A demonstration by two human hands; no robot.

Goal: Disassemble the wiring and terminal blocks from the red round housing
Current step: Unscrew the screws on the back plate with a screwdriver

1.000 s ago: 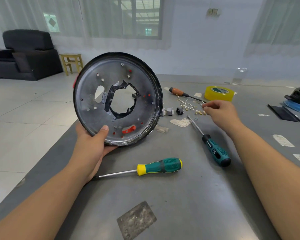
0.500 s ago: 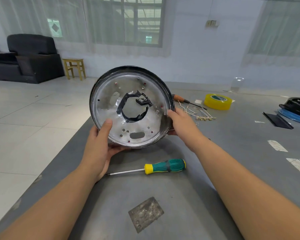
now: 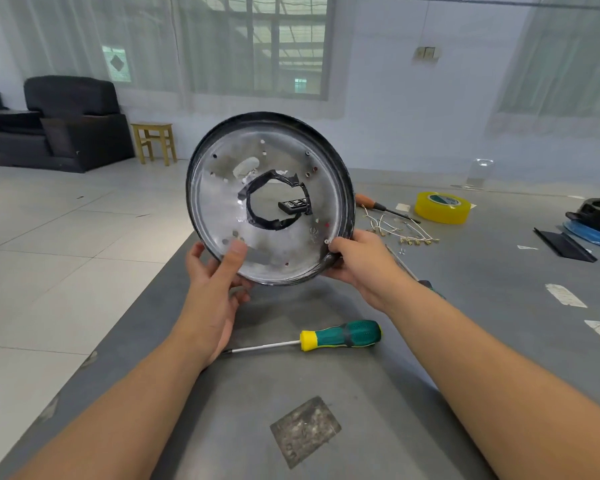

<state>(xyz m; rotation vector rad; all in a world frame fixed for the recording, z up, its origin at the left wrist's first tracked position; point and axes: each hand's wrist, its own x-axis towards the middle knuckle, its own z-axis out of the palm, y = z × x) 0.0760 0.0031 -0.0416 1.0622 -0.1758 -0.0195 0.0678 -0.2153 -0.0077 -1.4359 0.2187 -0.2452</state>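
A round metal housing with a black rim (image 3: 222, 202) is held upright above the grey tabletop (image 3: 378, 393) at frame centre. The left hand (image 3: 215, 282) holds its lower-left edge, thumb on the silver face; the right hand (image 3: 357, 261) grips the lower-right rim. A black connector block (image 3: 293, 206) shows through the tape-edged centre hole. A green-and-yellow-handled screwdriver (image 3: 340, 336) lies below. Loose white wires with brass terminals (image 3: 402, 232) and a yellow tape roll (image 3: 442, 207) lie at right.
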